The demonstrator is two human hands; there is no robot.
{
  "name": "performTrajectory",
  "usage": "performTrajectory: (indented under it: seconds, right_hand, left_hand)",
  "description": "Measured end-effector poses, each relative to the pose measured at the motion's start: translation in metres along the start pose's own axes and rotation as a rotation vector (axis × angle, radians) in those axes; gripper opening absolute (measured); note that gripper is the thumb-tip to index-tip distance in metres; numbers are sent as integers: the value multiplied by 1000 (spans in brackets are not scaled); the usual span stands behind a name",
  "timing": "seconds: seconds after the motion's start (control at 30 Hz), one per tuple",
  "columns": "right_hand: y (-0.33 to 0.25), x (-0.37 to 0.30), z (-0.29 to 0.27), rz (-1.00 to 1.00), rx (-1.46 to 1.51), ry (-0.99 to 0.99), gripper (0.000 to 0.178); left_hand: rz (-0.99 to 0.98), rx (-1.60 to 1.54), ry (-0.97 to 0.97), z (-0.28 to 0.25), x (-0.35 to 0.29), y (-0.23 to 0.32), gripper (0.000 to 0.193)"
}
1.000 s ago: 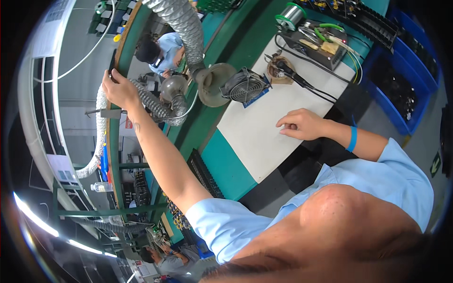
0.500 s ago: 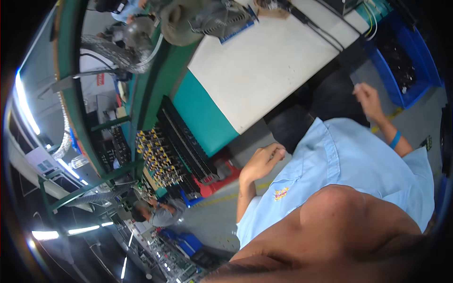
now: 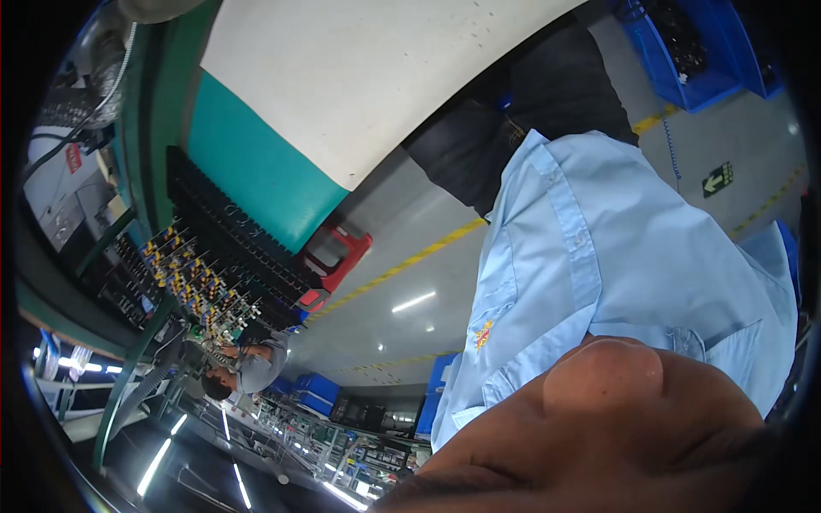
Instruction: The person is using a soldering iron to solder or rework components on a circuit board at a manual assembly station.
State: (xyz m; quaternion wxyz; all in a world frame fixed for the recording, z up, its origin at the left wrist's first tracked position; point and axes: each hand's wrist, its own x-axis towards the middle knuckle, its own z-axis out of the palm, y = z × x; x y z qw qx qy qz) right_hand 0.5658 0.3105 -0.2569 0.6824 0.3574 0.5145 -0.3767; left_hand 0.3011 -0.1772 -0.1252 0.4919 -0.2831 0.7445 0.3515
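Note:
Neither my left hand nor my right hand shows now; the light-blue shirt (image 3: 633, 248) and dark trousers (image 3: 556, 94) I wear fill much of the right side. Beside me lies a worktable with a white top sheet (image 3: 368, 77) and a teal mat (image 3: 256, 154). Small dark specks are scattered on the white sheet. Along the mat's far edge stand long black slotted racks (image 3: 231, 222). Past them is a crowded group of small parts with yellow and metal pieces (image 3: 201, 286).
A red stool (image 3: 346, 261) stands by the table's end. Blue bins (image 3: 714, 90) holding dark parts sit at upper right. Yellow-marked tape (image 3: 419, 255) crosses the grey floor. A co-worker in grey (image 3: 261, 368) is at a farther bench. Green frame posts (image 3: 141, 145) rise at left.
Both my hands, seen half a second ago in front of my body with nothing visible in them, have gone out of view. The view has swung, bringing more floor into sight.

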Motion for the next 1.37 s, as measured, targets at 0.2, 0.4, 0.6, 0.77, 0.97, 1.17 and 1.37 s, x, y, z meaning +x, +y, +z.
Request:
performTrajectory:
  seconds: [0.2, 0.4, 0.6, 0.77, 0.97, 1.17, 1.37]
  right_hand:
    - [-14, -33, 16, 8, -120, -98, 26]
    - [-39, -62, 16, 10, -206, -161, 25]
    - [-95, -105, -21, -84, -298, -142, 27]
    - [-154, -173, -108, -508, 80, 221, 23]
    - [-198, -233, -133, -1838, 883, 580, 17]
    - [-174, -293, -192, -2290, 1750, 1317, 13]
    - [-154, -265, -210, -2334, 2277, 792, 14]
  left_hand:
    - [-7, 55, 22, 2, -7, -10, 26]
    - [-24, 150, 6, 1, -13, -8, 24]
    - [-14, 505, -70, -10, -34, 31, 21]
    - [567, 371, -3, 3, -60, 132, 18]
    - [1737, 344, -441, 208, -36, 281, 72]
    - [1819, 305, -825, 311, -58, 245, 73]
    - [1653, 427, -843, 318, -45, 256, 46]
